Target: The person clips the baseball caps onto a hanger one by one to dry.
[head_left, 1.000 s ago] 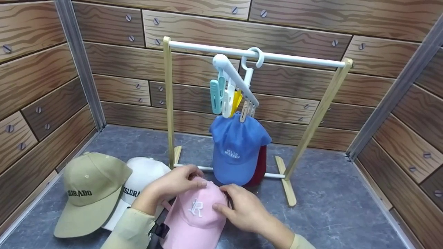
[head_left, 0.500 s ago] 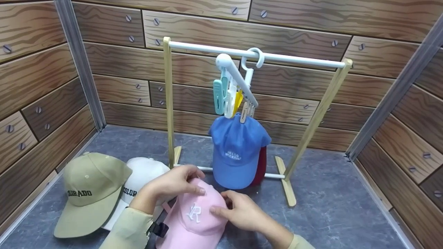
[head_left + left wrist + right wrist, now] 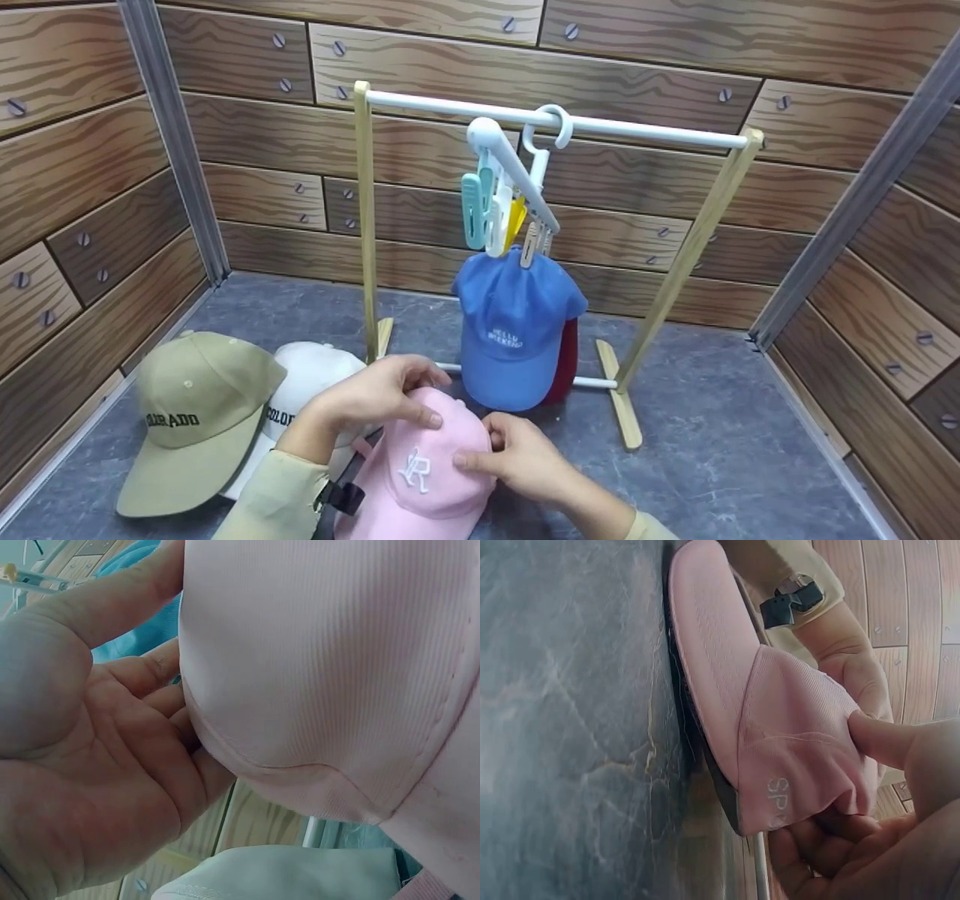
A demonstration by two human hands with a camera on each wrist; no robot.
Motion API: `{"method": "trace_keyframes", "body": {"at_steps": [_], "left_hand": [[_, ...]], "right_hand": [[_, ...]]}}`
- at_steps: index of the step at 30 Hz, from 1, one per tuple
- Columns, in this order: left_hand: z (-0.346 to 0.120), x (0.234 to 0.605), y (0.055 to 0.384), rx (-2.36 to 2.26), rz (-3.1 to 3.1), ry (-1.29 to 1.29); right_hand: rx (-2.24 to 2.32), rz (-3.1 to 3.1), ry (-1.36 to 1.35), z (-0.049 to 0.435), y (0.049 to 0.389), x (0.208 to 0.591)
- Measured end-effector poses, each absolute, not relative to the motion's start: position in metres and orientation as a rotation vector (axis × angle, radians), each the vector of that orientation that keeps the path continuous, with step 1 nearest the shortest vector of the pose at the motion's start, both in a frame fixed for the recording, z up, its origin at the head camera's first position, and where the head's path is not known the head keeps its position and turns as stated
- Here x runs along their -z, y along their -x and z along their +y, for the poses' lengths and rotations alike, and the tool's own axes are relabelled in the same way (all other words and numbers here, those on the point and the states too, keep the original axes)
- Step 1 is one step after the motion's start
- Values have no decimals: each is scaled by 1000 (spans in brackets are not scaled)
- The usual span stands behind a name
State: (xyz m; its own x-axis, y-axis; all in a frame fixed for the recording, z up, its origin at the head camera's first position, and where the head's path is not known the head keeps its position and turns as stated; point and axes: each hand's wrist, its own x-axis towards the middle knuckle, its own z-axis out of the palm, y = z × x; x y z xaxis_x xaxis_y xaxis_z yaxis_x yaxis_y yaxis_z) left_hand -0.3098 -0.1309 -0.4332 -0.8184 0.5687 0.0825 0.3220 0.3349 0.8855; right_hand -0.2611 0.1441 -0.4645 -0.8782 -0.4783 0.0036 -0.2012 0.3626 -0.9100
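Observation:
Both hands hold a pink baseball cap (image 3: 442, 469) with a white embroidered letter logo, at the front middle of the head view. My left hand (image 3: 382, 394) grips its crown from the upper left, thumb on the front and fingers behind. On the opposite side my right hand (image 3: 529, 457) pinches the cap's edge; in the right wrist view its thumb presses the pink fabric (image 3: 802, 712) and its fingers curl under it. The brim points toward the person. Just behind the pink cap hangs a blue cap (image 3: 517, 330), clipped to a white hanger (image 3: 517, 169).
A wood-and-white rack (image 3: 637, 129) carries the hanger, with turquoise, white and yellow clips (image 3: 472, 210) dangling from it. A dark red cap (image 3: 566, 364) shows behind the blue one. At left stand a khaki cap (image 3: 199, 397) and a white cap (image 3: 315, 375). Wood-patterned walls enclose the table.
The pink cap has tilted and shifted slightly left and down, and my right hand has moved a little lower with it. The hanger has swung slightly to the right.

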Motion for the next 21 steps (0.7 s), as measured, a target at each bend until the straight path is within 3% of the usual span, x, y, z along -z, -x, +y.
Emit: {"method": "trace_keyframes", "body": {"at_steps": [21], "left_hand": [[-125, 420, 302, -1803, 2263, -680]], "right_hand": [[1874, 2308, 683, 157, 266, 441]]}}
